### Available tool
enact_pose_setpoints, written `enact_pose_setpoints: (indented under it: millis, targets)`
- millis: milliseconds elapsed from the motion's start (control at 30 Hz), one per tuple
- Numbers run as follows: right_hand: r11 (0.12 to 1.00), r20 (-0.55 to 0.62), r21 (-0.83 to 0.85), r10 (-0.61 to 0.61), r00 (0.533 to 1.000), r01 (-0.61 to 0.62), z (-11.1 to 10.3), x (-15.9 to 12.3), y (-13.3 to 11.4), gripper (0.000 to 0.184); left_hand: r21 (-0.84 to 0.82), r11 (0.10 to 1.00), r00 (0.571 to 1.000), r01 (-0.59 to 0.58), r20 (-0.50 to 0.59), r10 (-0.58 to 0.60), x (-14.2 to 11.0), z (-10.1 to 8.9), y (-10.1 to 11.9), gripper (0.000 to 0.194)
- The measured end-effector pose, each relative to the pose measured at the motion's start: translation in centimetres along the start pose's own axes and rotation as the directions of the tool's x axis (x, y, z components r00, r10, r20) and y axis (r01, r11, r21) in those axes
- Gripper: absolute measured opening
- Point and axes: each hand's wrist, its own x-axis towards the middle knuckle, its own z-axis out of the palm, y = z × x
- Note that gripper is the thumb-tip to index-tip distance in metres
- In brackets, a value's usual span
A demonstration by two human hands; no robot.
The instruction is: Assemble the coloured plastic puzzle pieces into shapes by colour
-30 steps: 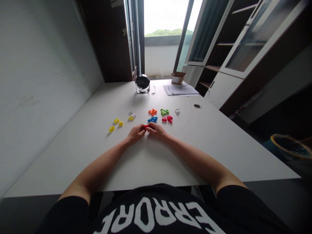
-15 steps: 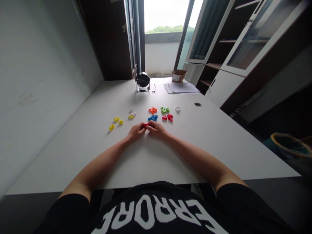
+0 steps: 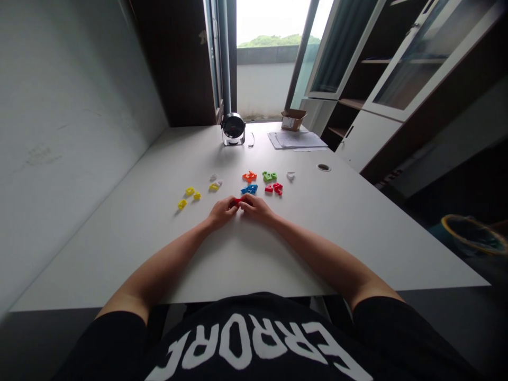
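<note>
My left hand (image 3: 222,211) and my right hand (image 3: 256,207) meet on the white table (image 3: 246,254), fingers pinched together on a small red plastic piece (image 3: 237,201) held between them. Just beyond lie a blue piece (image 3: 249,189), an orange piece (image 3: 249,177), a green piece (image 3: 269,176) and two red pieces (image 3: 274,188). To the left are yellow pieces (image 3: 189,196), and another yellow piece with a white one (image 3: 215,184). A white piece (image 3: 290,175) lies at the right of the group.
A small round desk fan (image 3: 233,128) stands at the table's far edge, with a stack of papers (image 3: 296,140) and a small cardboard box (image 3: 292,119) to its right. A cable hole (image 3: 324,167) is in the tabletop. A cabinet with glass doors (image 3: 397,69) stands at the right.
Both hands have stayed together on the red piece. The view has shifted slightly downward; the pieces on the table have not moved.
</note>
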Motion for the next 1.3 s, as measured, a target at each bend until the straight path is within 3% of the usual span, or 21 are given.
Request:
enact_pose_setpoints:
  millis: [1300]
  targets:
    - [1.000,0.020,-0.018,0.010,1.000,-0.009,-0.4,-0.2,-1.0,0.033,0.014,1.000,1.000,-0.003,0.009,0.003,0.0,-0.1,0.1,0.017]
